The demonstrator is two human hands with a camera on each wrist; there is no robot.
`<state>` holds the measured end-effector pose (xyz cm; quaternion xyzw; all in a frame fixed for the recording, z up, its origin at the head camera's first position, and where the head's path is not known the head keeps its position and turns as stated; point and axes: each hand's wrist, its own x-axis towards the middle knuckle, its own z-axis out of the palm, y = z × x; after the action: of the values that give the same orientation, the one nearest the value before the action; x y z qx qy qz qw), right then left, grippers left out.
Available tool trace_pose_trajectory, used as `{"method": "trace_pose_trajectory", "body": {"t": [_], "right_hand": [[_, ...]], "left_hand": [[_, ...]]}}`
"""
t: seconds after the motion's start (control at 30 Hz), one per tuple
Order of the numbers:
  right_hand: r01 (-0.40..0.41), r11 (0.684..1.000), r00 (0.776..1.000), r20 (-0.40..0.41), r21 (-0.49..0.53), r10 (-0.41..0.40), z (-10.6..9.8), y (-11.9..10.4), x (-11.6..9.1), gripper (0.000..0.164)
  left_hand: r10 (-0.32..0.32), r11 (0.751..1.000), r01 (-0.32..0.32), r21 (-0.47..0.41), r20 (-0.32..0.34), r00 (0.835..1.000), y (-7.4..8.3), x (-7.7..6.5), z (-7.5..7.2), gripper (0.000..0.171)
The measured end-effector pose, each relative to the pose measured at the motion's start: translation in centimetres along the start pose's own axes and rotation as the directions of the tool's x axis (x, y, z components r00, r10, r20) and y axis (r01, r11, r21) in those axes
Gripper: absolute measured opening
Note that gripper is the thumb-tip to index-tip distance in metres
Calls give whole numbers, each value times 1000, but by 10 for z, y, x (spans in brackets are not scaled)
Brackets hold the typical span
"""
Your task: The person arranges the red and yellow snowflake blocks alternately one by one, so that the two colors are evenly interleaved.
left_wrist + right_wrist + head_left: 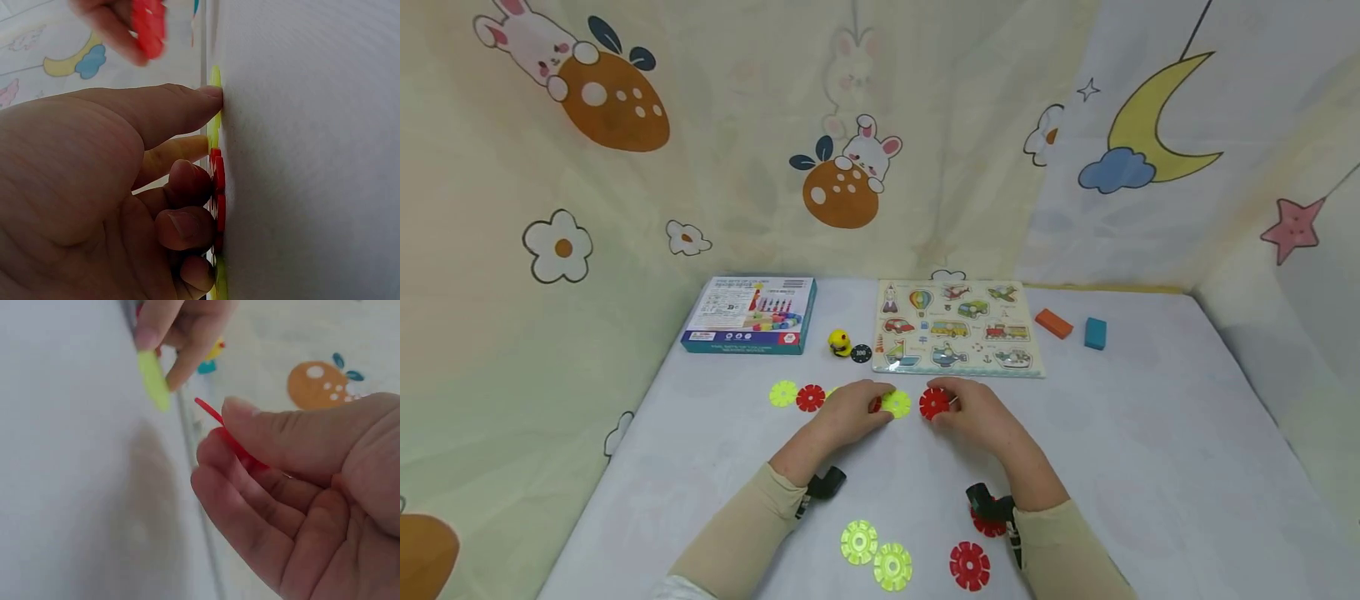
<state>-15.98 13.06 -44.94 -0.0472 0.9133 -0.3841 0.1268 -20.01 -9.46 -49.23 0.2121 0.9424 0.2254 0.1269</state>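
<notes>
My left hand (848, 414) pinches a yellow-green notched plastic disc (897, 404) between thumb and index finger, close over the white table. It stands at the right end of a row that includes another yellow-green disc (783, 393) and a red disc (810, 398); the hand partly hides the row's middle. In the left wrist view, the other fingers curl beside red discs (220, 175). Just to the right, my right hand (981, 419) grips a separate red notched disc (932, 403) by thumb and fingers, with a gap between it and the yellow-green one.
Nearer me lie two yellow-green discs (859, 542) and two red discs (969, 567), one partly behind the right wrist's camera. Farther back are a boxed set (748, 317), a small yellow toy (839, 342), a black chip (861, 354), a picture board (958, 329), an orange block (1054, 323) and a blue block (1095, 333).
</notes>
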Motion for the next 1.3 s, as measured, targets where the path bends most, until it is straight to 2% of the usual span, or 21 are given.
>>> {"method": "trace_pose_trajectory", "body": {"t": [0.17,0.23,0.37,0.53,0.83,1.07,1.2,1.3], "right_hand": [[5,999,999,-33,-44,-7,14,15,21,52],[20,997,998,-57,-77,-25,20,20,24,53],[0,992,993,-113,-122,-14,24,24,26,51],[-16,993,993,-118,-114,3,23,27,26,42],[-5,998,993,-119,-70,-4,26,32,27,40],[-28,999,992,-122,-43,23,25,32,26,39],[-11,1000,993,-118,-28,8,24,31,26,38],[1,1000,994,-111,-20,-3,22,31,26,38]], "left_hand": [[7,1000,-7,-3,-5,1000,-1,-1,1,51],[12,1000,-12,2,-4,1000,-1,-1,1,51],[16,1000,-16,18,0,1000,-1,0,1,51],[14,999,-14,42,14,1000,3,1,-1,53],[19,997,-20,79,9,1000,13,-2,-6,53],[55,997,-55,57,5,998,31,13,-1,53],[82,995,-83,54,25,996,42,25,6,53],[88,995,-90,52,29,996,48,28,11,53]]}}
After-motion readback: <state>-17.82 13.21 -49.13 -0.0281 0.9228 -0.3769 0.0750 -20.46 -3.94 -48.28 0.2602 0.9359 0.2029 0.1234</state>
